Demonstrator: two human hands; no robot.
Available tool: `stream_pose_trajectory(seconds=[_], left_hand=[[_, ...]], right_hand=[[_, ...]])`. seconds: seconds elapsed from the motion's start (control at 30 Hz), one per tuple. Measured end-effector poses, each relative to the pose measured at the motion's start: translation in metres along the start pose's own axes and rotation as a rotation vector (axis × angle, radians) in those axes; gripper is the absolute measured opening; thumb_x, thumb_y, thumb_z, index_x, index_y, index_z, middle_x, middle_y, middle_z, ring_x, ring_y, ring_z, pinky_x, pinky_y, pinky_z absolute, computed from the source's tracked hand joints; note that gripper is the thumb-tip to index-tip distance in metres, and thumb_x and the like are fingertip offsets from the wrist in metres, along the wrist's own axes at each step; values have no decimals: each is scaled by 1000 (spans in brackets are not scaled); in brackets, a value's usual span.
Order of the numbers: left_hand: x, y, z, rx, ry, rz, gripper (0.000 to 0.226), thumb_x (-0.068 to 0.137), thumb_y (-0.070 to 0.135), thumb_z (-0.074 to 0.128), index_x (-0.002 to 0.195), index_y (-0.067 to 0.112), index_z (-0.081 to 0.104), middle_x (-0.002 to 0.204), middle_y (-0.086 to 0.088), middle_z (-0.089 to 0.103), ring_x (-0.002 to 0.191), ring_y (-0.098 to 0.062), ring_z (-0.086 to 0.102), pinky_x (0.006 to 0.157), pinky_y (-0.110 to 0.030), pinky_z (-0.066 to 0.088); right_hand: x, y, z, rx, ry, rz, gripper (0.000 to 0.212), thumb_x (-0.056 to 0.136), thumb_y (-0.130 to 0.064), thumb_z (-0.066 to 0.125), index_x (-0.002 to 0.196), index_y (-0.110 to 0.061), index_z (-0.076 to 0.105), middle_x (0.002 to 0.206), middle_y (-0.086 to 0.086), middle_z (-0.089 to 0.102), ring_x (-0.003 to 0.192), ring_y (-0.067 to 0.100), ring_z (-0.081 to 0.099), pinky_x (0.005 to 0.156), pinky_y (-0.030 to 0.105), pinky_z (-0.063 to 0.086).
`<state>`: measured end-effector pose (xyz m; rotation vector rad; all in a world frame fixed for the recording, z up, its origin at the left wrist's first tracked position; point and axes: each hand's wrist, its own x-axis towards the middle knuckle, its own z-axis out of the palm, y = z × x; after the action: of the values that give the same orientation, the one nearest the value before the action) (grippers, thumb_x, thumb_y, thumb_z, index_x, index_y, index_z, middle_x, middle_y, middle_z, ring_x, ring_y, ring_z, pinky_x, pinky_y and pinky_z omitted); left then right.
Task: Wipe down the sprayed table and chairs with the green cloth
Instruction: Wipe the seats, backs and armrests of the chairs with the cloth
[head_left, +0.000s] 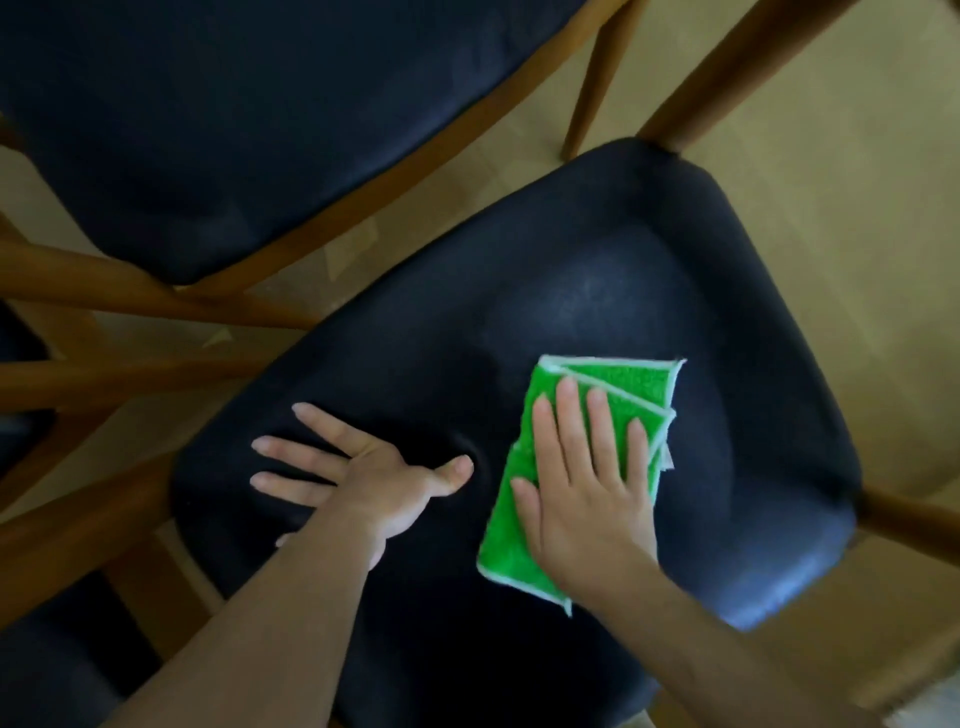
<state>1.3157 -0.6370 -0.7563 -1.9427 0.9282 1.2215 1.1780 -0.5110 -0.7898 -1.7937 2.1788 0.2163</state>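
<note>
A black padded chair seat with a wooden frame fills the middle of the view. On it lies the folded green cloth with white edging. My right hand presses flat on the cloth, fingers together and pointing away from me. My left hand lies flat on the seat to the left of the cloth, fingers spread, holding nothing. A pale damp patch shows on the seat beyond the cloth.
A second black chair seat with wooden rails stands at the upper left. Wooden legs and rails cross between the two chairs. Beige tiled floor shows to the right. Another dark seat edge is at the lower left.
</note>
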Motion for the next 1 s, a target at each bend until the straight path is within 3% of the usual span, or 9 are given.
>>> stream_pose_trajectory(seconds=[0.07, 0.17, 0.37, 0.5, 0.57, 0.67, 0.8, 0.9, 1.0], left_hand=[[2, 0, -1, -1, 8, 7, 160, 45, 75, 79, 87, 27, -67, 120, -12, -65, 128, -42, -45, 105, -70, -6], [3, 2, 0, 1, 29, -5, 161, 44, 74, 79, 102, 26, -63, 120, -12, -64, 129, -43, -44, 105, -71, -6], [2, 0, 4, 17, 52, 10, 160, 50, 74, 77, 121, 22, -55, 134, -15, -57, 132, -44, -39, 108, -68, 1], [5, 1, 5, 4, 61, 27, 161, 49, 73, 79, 124, 22, -54, 136, -14, -56, 132, -44, -40, 110, -64, 5], [5, 0, 5, 6, 57, 27, 162, 49, 69, 82, 119, 23, -57, 134, -13, -58, 132, -43, -40, 110, -65, 3], [5, -3, 4, 21, 37, 17, 158, 56, 59, 84, 86, 27, -67, 127, -14, -63, 130, -43, -43, 109, -70, -2], [4, -4, 1, -13, 21, 43, 156, 47, 65, 84, 68, 32, -67, 119, -10, -66, 128, -41, -45, 108, -71, -1], [3, -6, 0, -23, 11, 66, 155, 43, 73, 81, 68, 33, -67, 113, -9, -68, 126, -40, -47, 107, -72, -1], [1, -5, -1, -8, 4, 47, 156, 43, 75, 80, 70, 30, -68, 107, -10, -70, 125, -42, -48, 107, -72, -3]], right_hand=[[10, 12, -1, -32, -6, -133, 65, 94, -43, 31, 150, -10, 23, 157, 13, 26, 142, 34, 22, 110, 56, 18], [59, 21, -18, -34, 5, -199, 62, 98, -43, 26, 152, -15, 22, 159, 8, 23, 146, 30, 19, 112, 54, 15], [173, 21, -51, 92, 78, 76, 57, 100, -44, 19, 151, -19, 27, 161, 1, 19, 149, 22, 10, 116, 51, 5], [165, -4, -40, 142, 148, 234, 60, 100, -44, 18, 153, -16, 21, 162, 4, 15, 149, 25, 7, 116, 51, 0], [124, -25, -31, 124, 108, 154, 64, 99, -46, 15, 154, -15, 10, 163, 6, 7, 149, 27, 2, 115, 51, -4], [65, -37, -20, 62, 14, -101, 65, 98, -47, 14, 155, -17, 6, 163, 4, 3, 149, 27, 1, 114, 50, -4], [108, 16, -34, 24, -13, -310, 61, 97, -52, 17, 154, -28, 13, 161, -3, 9, 148, 21, 8, 114, 47, -3], [174, 42, -51, 38, 71, -11, 60, 97, -50, 21, 151, -23, 26, 159, 2, 23, 147, 24, 15, 116, 52, 7], [199, 20, -58, 92, 76, 278, 58, 97, -44, 24, 148, -17, 33, 158, 4, 26, 147, 25, 12, 115, 56, 7]])
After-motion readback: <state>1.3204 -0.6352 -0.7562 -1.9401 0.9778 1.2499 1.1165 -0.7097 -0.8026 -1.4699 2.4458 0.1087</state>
